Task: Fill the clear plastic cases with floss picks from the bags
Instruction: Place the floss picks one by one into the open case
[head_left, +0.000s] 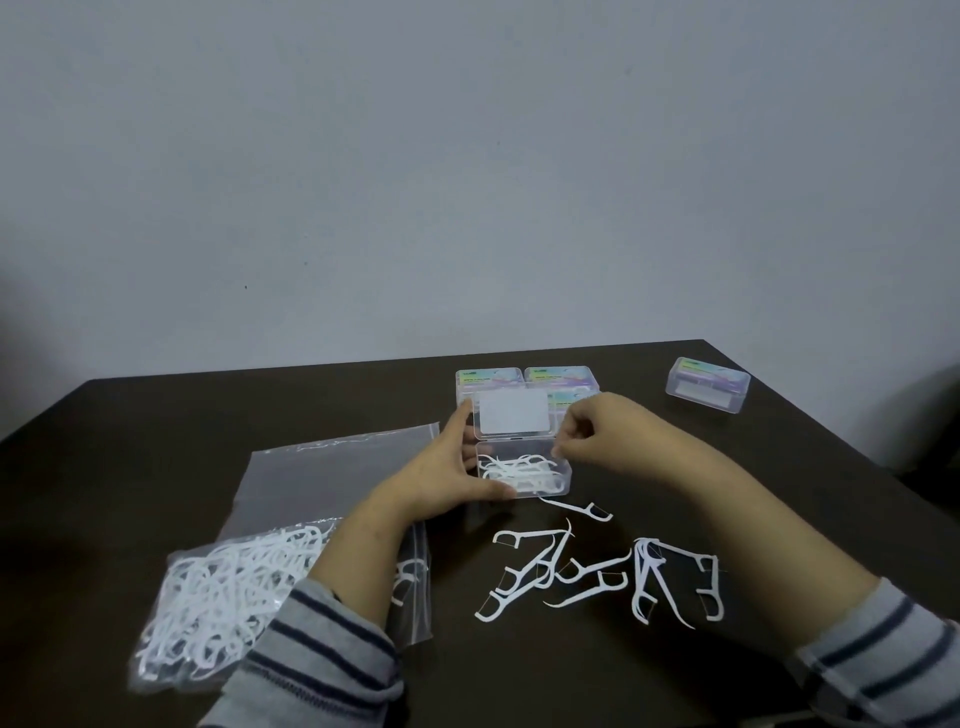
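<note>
A clear plastic case (563, 486) stands open mid-table with several white floss picks (519, 470) inside and its lid (514, 413) raised behind. My left hand (449, 470) grips the case's left side, thumb along the front. My right hand (597, 428) hovers at the case's right rim with fingers pinched; whether they hold a pick is unclear. Loose floss picks (597, 571) lie scattered in front of the case. A clear zip bag (249, 577) of picks lies at the left, partly under my left forearm.
Closed cases with colourful labels (524, 376) stand stacked behind the open one. Another closed case (707, 384) sits at the far right near the table's back edge. An empty flat bag (343, 462) lies beside the full one. A wall rises behind the dark table (156, 415).
</note>
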